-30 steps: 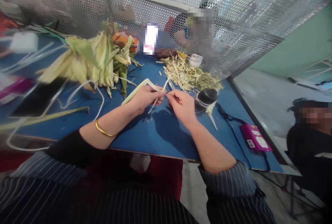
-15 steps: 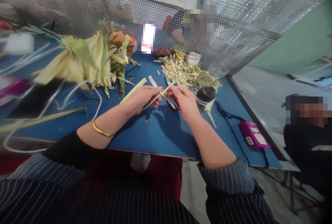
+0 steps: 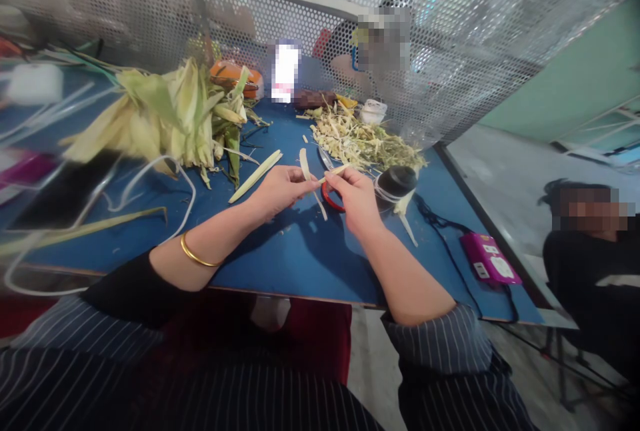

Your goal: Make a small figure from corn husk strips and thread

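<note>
Between finger and thumb, my left hand (image 3: 287,189) pinches pale corn husk strips (image 3: 305,163), one end sticking up and another hanging below. My right hand (image 3: 354,192) grips the same strips from the other side, its fingertips close to the left ones. The crossing of the strips is partly hidden by my fingers. Scissors with red handles (image 3: 332,199) lie on the table just under my right hand, blades pointing away. Left of my left hand rests a folded piece of husk (image 3: 257,176). A dark spool (image 3: 396,186) wound with white cord stands right of my right hand.
A big heap of corn husks (image 3: 170,114) covers the back left of the blue table (image 3: 280,264). Husk scraps (image 3: 360,138) lie at the back right, before a perforated metal screen (image 3: 450,38). A purple pack (image 3: 491,258) sits near the right edge; a person (image 3: 590,271) is beyond.
My hands have turned the husk strips: the upper end stands more upright and the lower end has swung right. My left hand has shifted slightly nearer the right one.
</note>
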Tool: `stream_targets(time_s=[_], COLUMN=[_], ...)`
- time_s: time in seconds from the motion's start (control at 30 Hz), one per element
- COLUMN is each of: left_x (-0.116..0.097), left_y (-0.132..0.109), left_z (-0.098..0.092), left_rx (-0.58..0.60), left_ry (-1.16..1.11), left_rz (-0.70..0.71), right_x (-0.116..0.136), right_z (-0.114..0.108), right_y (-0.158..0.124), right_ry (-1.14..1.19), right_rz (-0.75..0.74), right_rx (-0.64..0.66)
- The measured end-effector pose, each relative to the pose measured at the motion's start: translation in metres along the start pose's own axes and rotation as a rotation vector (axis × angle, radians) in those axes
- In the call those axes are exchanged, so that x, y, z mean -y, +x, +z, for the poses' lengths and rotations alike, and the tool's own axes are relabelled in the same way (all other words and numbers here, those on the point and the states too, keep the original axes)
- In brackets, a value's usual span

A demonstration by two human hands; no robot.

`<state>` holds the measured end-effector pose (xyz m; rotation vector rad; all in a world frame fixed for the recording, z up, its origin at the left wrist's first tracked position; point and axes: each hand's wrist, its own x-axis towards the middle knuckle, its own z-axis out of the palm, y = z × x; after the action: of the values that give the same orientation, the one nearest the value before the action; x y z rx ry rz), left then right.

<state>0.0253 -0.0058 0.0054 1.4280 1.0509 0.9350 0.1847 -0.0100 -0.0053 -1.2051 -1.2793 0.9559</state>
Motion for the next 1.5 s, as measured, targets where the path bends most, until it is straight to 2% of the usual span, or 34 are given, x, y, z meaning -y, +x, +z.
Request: stream_targets(time_s=[0.17, 0.23, 0.3, 0.47, 0.53, 0.67, 0.83, 0.93, 1.07, 1.3, 1.5], left_x=[-0.001, -0.001, 0.0, 0.0, 0.0, 0.0, 0.002, 0.001, 0.002, 0.003, -0.007], left_y=[0.0, 0.0, 0.0, 0.004, 0.004, 0.003, 0.003, 0.006, 0.01, 0.01, 0.005], left_z=[-0.002, -0.002, -0.002, -0.001, -0.002, -0.003, -0.006, -0.008, -0.01, -0.009, -0.011], left_rx=[0.108, 0.135, 0.107, -0.078, -0.076, 0.03, 0.131, 0.121, 0.068, 0.073, 0.04], left_ry=[0.026, 0.004, -0.031, -0.295, -0.383, -0.46, -0.58, -0.662, -0.677, -0.666, -0.605], left_rz=[-0.021, -0.028, -0.032, -0.042, -0.069, -0.119, -0.221, -0.319, -0.358, -0.354, -0.209], right_x=[-0.005, -0.006, -0.005, -0.001, -0.001, -0.002, -0.001, -0.001, 0.0, -0.004, 0.0], right_z=[0.002, 0.001, 0.0, -0.001, 0.001, 0.002, -0.003, -0.005, -0.004, -0.006, -0.006], right_y=[0.0, 0.001, 0.003, 0.002, 0.0, -0.002, 0.0, -0.002, -0.005, 0.0, 0.001], right_ry=[0.012, 0.013, 0.017, -0.01, -0.039, -0.101, -0.358, -0.521, -0.694, -0.666, -0.599], right_rz=[-0.057, -0.07, -0.053, 0.053, 0.052, -0.051, -0.238, -0.342, -0.462, -0.431, -0.426], right_rx=[-0.067, -0.054, 0.013, 0.27, 0.309, 0.272, 0.257, 0.21, 0.169, 0.18, 0.173])
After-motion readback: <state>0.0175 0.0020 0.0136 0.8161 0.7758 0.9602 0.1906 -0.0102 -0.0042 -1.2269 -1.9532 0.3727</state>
